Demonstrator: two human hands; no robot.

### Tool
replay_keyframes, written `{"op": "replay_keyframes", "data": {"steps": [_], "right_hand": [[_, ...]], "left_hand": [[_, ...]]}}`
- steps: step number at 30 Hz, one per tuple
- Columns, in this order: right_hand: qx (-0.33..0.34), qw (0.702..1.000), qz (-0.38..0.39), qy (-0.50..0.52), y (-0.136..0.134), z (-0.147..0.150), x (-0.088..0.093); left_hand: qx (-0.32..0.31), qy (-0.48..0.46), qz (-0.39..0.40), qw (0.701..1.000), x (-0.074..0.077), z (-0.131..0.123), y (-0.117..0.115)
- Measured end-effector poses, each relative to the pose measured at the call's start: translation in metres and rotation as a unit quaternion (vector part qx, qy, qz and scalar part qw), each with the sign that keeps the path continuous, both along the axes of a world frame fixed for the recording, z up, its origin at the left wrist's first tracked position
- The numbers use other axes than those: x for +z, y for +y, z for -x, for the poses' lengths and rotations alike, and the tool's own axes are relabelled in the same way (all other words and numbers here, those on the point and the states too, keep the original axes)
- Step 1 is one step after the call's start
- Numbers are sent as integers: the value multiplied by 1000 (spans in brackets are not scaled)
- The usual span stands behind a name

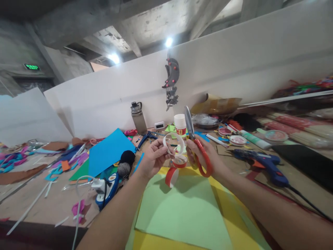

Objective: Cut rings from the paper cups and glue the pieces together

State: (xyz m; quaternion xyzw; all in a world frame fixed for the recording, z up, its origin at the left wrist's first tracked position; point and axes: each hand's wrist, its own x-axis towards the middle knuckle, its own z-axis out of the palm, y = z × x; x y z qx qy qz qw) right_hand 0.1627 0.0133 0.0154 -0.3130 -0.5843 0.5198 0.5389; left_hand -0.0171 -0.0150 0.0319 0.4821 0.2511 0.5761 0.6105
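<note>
My left hand pinches a white paper ring that looks like a cut cup rim, holding it above the work surface. In my right hand is a pair of scissors with red and yellow handles, blades pointing up, close to the ring's right side. A red-and-white cup ring is just below the white ring. Nearer to me, a curled red-and-white piece stands on the light green paper. Behind my hands is a stack of paper cups.
A blue glue gun with a cord lies at right. At left are a blue sheet, a power strip with a white cable, and colored scraps. A bottle stands by the white partition; a grey moon ornament hangs there.
</note>
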Motion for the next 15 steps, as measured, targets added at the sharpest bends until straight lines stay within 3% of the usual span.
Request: {"op": "replay_keyframes", "data": {"steps": [4,10,15], "right_hand": [[4,998,-5,-63,-5,-2,3],[29,996,68,-58,-3,1,-4],[56,991,104,-57,0,3,-10]], "left_hand": [[-22,43,17,999,-6,-3,2],[34,95,-50,994,-11,-9,6],[-6,191,-51,980,-11,-12,1]]}}
